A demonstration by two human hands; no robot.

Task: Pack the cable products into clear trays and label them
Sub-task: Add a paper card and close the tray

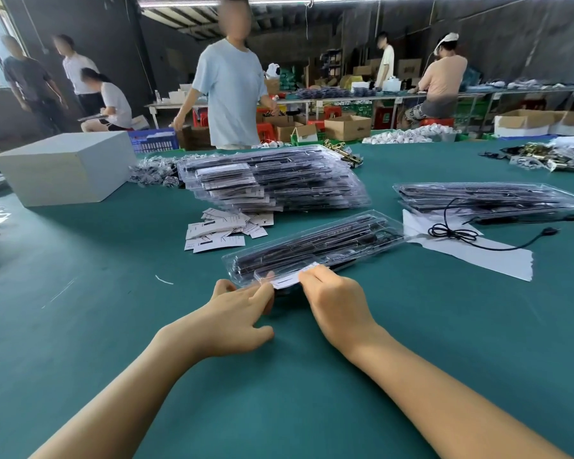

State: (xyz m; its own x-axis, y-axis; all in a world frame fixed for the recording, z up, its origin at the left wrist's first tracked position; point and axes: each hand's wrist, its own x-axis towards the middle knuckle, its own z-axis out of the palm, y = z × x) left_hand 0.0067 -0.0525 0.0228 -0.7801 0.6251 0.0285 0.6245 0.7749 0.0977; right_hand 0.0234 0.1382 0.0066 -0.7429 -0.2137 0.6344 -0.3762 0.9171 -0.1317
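Note:
A clear tray point(315, 245) holding black cable parts lies on the green table in front of me. At its near end sits a white label point(287, 281). My left hand point(242, 308) pinches the tray's near edge beside the label. My right hand point(337, 301) pinches the label's right end with curled fingers. A heap of loose white labels point(222, 230) lies behind the tray. A big pile of packed trays point(272, 180) rises beyond it. A smaller stack of trays point(484, 197) and a loose black cable point(458, 231) on white paper lie to the right.
A white box point(63, 167) stands at the back left. Small bagged parts point(150, 172) lie next to the big pile. A person in a light blue shirt point(229, 91) stands across the table. Gold clips and bags point(544, 157) sit at the far right.

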